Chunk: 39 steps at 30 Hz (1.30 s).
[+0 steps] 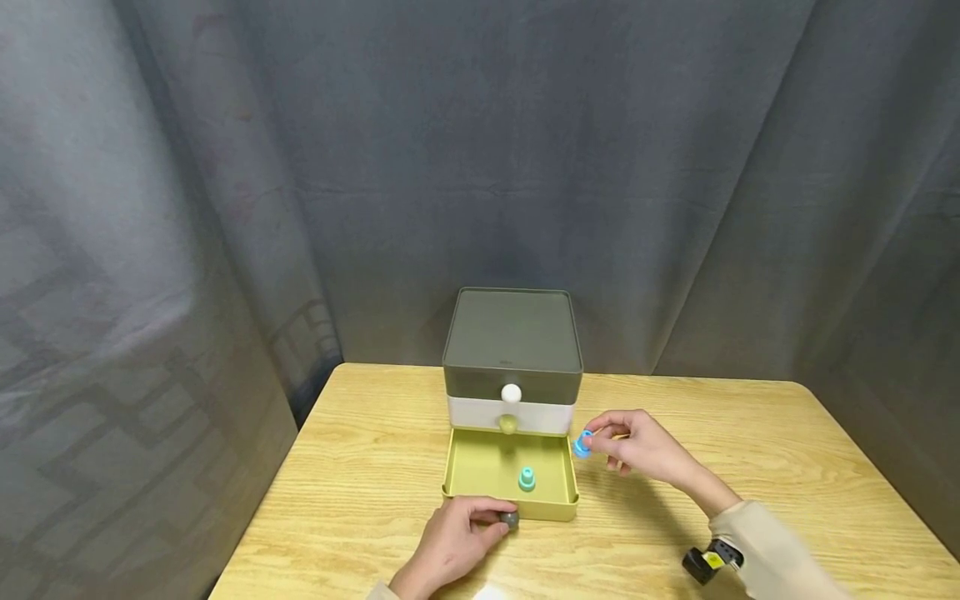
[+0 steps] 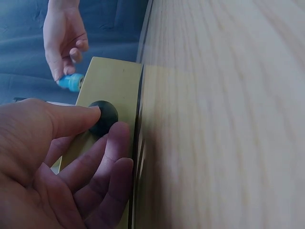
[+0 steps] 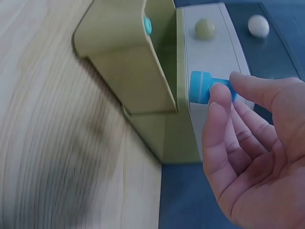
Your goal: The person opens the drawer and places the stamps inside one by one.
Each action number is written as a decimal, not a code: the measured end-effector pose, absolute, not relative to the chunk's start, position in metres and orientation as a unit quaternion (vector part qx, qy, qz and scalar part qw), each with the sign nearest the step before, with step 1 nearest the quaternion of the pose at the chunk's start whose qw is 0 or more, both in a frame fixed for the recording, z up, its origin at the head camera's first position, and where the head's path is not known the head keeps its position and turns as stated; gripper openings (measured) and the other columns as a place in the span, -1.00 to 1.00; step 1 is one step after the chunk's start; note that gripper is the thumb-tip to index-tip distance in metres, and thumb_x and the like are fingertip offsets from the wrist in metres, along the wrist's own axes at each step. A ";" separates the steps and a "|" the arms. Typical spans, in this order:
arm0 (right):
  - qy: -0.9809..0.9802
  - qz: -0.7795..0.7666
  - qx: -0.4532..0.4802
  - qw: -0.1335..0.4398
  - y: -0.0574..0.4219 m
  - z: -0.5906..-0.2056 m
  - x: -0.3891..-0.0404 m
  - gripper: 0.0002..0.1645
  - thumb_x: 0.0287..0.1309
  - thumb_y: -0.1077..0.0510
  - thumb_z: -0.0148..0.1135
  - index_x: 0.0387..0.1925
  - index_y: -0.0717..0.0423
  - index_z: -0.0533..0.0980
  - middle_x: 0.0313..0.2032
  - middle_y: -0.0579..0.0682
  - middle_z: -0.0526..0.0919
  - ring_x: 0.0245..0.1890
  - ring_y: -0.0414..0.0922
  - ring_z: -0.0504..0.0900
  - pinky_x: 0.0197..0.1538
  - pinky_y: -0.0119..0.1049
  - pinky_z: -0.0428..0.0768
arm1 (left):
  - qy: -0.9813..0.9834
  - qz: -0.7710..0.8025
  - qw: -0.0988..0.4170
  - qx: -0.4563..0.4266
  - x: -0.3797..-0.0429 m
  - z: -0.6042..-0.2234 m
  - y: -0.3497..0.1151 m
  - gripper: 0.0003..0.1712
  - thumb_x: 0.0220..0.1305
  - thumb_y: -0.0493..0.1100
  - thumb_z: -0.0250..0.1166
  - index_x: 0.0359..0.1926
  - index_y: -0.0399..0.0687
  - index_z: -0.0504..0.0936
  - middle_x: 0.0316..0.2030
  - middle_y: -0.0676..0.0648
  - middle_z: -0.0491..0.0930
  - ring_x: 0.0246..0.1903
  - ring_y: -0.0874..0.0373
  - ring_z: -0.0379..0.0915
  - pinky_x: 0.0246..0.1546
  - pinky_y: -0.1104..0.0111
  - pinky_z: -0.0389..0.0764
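The yellow-green bottom drawer [image 1: 480, 475] of a small desktop drawer unit [image 1: 513, 333] is pulled out. My left hand [image 1: 459, 537] pinches the dark round knob [image 2: 104, 118] on that drawer's front between thumb and fingers. Just beyond the drawer's right side, my right hand [image 1: 637, 446] holds a small blue stepped plug-like piece [image 3: 202, 87] by its narrow end, with the wide end toward the drawer. Inside the drawer stands a similar teal piece [image 1: 527, 479], narrow end up, near the front.
Above the open drawer are a white drawer with a green knob [image 1: 507, 424] and a dark grey one with a white knob [image 1: 511, 392], both closed. The unit stands on a wooden table [image 1: 360, 475], with a grey curtain [image 1: 480, 167] behind it.
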State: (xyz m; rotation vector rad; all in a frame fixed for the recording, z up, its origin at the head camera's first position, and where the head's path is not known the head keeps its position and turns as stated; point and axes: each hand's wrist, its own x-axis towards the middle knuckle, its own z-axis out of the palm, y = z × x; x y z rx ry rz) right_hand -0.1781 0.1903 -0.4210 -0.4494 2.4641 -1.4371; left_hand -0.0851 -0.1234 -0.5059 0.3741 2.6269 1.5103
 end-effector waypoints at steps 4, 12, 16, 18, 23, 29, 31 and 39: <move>0.844 -0.489 -0.174 0.138 0.173 -0.421 -0.178 -0.65 0.37 0.09 0.41 0.00 0.30 0.64 -0.31 0.11 0.75 -0.51 -0.12 0.67 -0.48 -0.30 0.65 | 0.859 0.494 0.046 0.123 -0.086 -0.506 -0.124 -0.76 0.31 -0.12 0.51 -0.02 0.25 0.86 -0.13 0.18 0.86 -0.27 0.43 0.71 -0.24 0.45 0.62; 0.840 -0.479 -0.204 0.152 0.146 -0.421 -0.180 -0.73 0.35 0.09 0.43 -0.10 0.23 0.67 -0.33 0.09 0.76 -0.53 -0.07 0.69 -0.50 -0.29 0.65 | 0.863 0.488 0.044 0.125 -0.086 -0.505 -0.123 -0.76 0.30 -0.12 0.52 -0.03 0.26 0.87 -0.12 0.17 0.86 -0.27 0.44 0.70 -0.26 0.46 0.61; 0.841 -0.473 -0.214 0.149 0.131 -0.422 -0.180 -0.74 0.35 0.09 0.45 -0.11 0.21 0.68 -0.34 0.07 0.78 -0.55 -0.05 0.70 -0.51 -0.25 0.67 | 0.866 0.483 0.040 0.126 -0.086 -0.505 -0.124 -0.76 0.29 -0.12 0.52 -0.04 0.26 0.87 -0.13 0.14 0.86 -0.27 0.44 0.70 -0.28 0.46 0.61; 0.839 -0.473 -0.223 0.150 0.124 -0.424 -0.181 -0.75 0.35 0.10 0.45 -0.11 0.22 0.68 -0.34 0.11 0.79 -0.55 -0.02 0.71 -0.52 -0.24 0.67 | 0.866 0.483 0.040 0.127 -0.086 -0.504 -0.123 -0.76 0.29 -0.13 0.52 -0.04 0.26 0.87 -0.14 0.14 0.86 -0.28 0.44 0.70 -0.28 0.46 0.61; 0.833 -0.470 -0.250 0.149 0.107 -0.428 -0.180 -0.76 0.34 0.13 0.45 -0.12 0.24 0.69 -0.33 0.18 0.82 -0.56 0.12 0.73 -0.56 -0.32 0.61 | 0.863 0.487 0.044 0.126 -0.086 -0.505 -0.123 -0.77 0.29 -0.13 0.51 -0.04 0.25 0.87 -0.15 0.14 0.86 -0.30 0.44 0.69 -0.30 0.46 0.60; 0.836 -0.462 -0.261 0.142 0.084 -0.435 -0.178 -0.77 0.30 0.18 0.49 -0.14 0.28 0.70 -0.37 0.21 0.82 -0.56 0.18 0.74 -0.51 -0.34 0.64 | 0.856 0.498 0.055 0.127 -0.086 -0.507 -0.123 -0.78 0.31 -0.12 0.51 -0.04 0.23 0.87 -0.14 0.14 0.86 -0.28 0.42 0.73 -0.31 0.44 0.63; 0.841 -0.454 -0.259 0.137 0.079 -0.439 -0.178 -0.76 0.28 0.18 0.51 -0.14 0.27 0.71 -0.38 0.19 0.82 -0.57 0.20 0.74 -0.50 -0.39 0.60 | 0.855 0.499 0.058 0.130 -0.086 -0.507 -0.124 -0.77 0.32 -0.13 0.50 -0.03 0.22 0.87 -0.14 0.15 0.86 -0.27 0.41 0.73 -0.30 0.44 0.65; 0.864 -0.425 -0.241 0.122 0.063 -0.453 -0.177 -0.81 0.21 0.18 0.56 -0.20 0.19 0.73 -0.44 0.04 0.82 -0.66 -0.02 0.72 -0.48 -0.39 0.62 | 0.858 0.493 0.047 0.133 -0.087 -0.507 -0.125 -0.77 0.31 -0.13 0.51 -0.03 0.22 0.87 -0.17 0.14 0.86 -0.26 0.42 0.73 -0.30 0.46 0.62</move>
